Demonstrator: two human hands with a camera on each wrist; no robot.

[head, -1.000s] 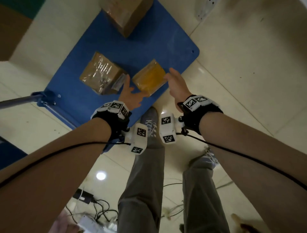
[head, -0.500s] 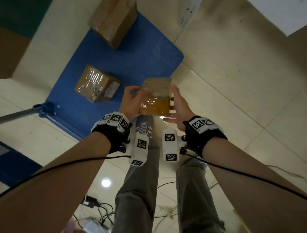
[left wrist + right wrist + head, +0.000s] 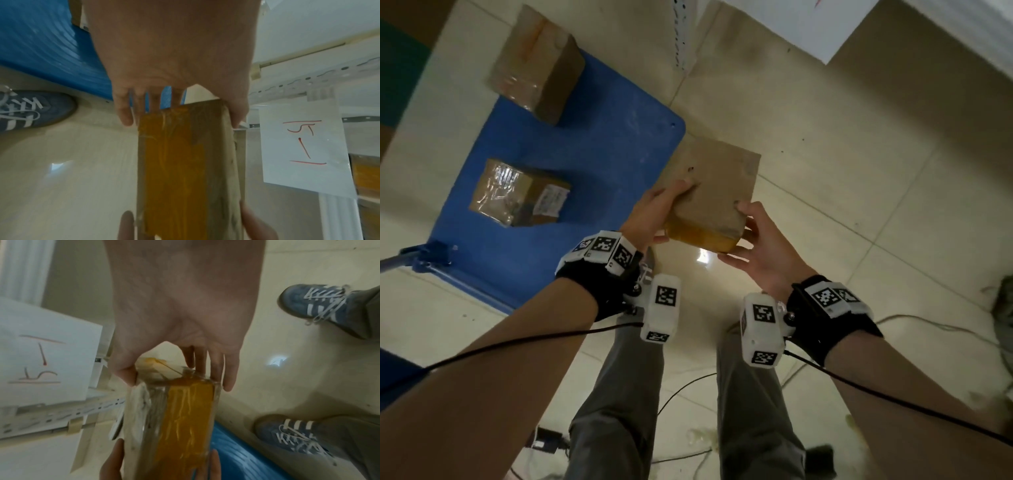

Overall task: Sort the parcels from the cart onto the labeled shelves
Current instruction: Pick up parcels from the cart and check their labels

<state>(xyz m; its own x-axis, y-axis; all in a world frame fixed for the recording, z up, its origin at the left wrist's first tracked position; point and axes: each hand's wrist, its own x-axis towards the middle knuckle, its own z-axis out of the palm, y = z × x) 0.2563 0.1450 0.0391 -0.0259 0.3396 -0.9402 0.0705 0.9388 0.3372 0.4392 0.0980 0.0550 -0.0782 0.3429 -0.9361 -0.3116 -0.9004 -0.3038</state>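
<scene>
A flat cardboard parcel (image 3: 714, 185) with orange tape on its near edge hangs in the air over the floor, just right of the blue cart deck (image 3: 589, 133). My left hand (image 3: 654, 214) grips its left side, thumb on top and fingers underneath. My right hand (image 3: 753, 240) grips its right near corner the same way. The left wrist view shows the parcel's taped edge (image 3: 174, 162) between my left hand's thumb and fingers (image 3: 123, 112). In the right wrist view the taped parcel (image 3: 185, 418) sits between thumb and fingers too. Two more parcels stay on the cart: a taped box (image 3: 517, 193) and a larger box (image 3: 537, 65).
A white shelf rack with a perforated upright (image 3: 681, 34) stands beyond the cart; a paper label with red writing (image 3: 302, 146) hangs on it. The cart handle (image 3: 400, 260) reaches left. Cables (image 3: 688, 383) lie on the tiled floor near my feet.
Both hands took the flat parcel off the cart, lifted it and carried it right, turning its plain cardboard face up. The view has swung right toward the shelf.
</scene>
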